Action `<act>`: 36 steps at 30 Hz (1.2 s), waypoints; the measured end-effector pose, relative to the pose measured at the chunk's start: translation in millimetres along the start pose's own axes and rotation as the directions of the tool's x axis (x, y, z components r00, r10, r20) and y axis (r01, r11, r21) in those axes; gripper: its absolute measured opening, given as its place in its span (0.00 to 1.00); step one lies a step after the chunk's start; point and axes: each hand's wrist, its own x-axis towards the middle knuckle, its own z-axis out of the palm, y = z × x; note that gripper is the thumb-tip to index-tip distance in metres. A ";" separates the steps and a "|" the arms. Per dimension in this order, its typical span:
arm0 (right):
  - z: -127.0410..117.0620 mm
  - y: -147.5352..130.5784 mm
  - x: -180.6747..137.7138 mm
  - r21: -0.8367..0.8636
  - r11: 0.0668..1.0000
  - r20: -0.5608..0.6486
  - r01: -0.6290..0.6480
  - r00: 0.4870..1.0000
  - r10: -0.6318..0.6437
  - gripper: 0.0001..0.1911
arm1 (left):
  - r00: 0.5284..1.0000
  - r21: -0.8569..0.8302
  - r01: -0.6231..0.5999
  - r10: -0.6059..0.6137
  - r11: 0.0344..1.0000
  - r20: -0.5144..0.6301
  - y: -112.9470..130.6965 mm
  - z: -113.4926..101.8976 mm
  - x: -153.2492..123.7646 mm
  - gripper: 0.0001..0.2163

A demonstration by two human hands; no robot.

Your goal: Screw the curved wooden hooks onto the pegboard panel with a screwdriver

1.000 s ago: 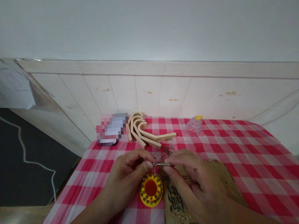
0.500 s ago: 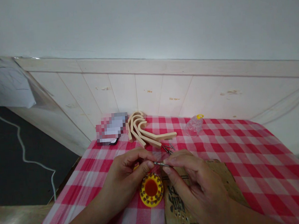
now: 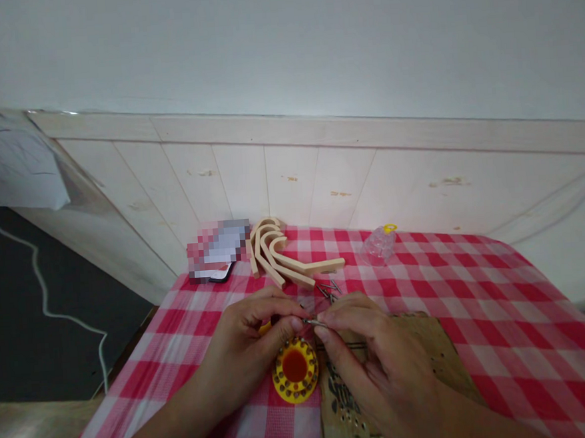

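My left hand [image 3: 253, 338] and my right hand [image 3: 372, 357] meet over the red-and-white checked table [image 3: 479, 313]. Both pinch a thin metal screwdriver bit [image 3: 310, 322] between thumb and fingers, one hand at each end; a yellow handle part shows under my left fingers. Just below the fingertips lies a round yellow bit holder [image 3: 295, 370] with a red middle and a ring of small bits. My right wrist rests on a brown cardboard sheet [image 3: 427, 356] with punched holes.
Several curved pale wooden pieces [image 3: 280, 256] lie at the table's back, with loose dark screws [image 3: 327, 288] in front of them. A phone [image 3: 219, 251] sits back left, a small clear bag with a yellow tie [image 3: 380, 241] back right. The white panelled wall stands close behind.
My right hand has slid left along the metal bit, so the fingertips of both hands are now nearly touching. The yellow holder has not moved.
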 end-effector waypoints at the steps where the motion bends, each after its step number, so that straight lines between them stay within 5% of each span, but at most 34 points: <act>1: -0.3 0.2 0.1 -0.001 1.000 0.014 0.004 1.000 -0.004 0.17 | 1.000 0.007 -0.003 0.003 1.000 -0.002 0.2 0.1 -0.3 0.08; 28: 1.5 2.2 -4.7 -0.025 0.998 0.046 -0.054 0.997 0.055 0.10 | 0.999 0.051 0.031 -0.029 0.998 -0.039 0.5 1.8 0.5 0.08; 36: -3.2 0.3 -3.3 -0.088 0.996 0.198 -0.013 0.980 0.030 0.12 | 0.998 0.058 0.040 -0.037 0.997 -0.046 -0.4 2.0 0.9 0.07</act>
